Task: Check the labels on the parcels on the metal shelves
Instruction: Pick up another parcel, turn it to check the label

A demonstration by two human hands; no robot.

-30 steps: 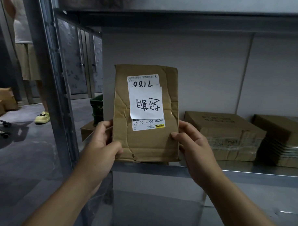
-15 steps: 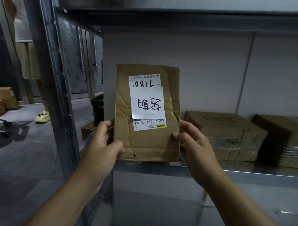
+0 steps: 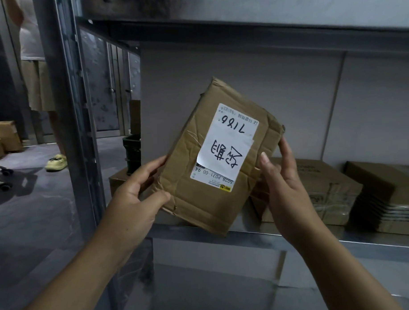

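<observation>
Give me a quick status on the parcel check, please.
Left grip, right grip hold parcel by its sides. Label upside down, tilted. Nothing blocking.

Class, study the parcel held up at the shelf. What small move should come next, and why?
Probably turn the cardboard parcel in both hands until its white label reads upright: the handwriting is upside down and tilted, and the left hand and right hand grip opposite edges.

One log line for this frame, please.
step: inspect | parcel: held tilted | label: faces camera, upside down | left hand: grips lower-left corner | right hand: grips right edge
</observation>
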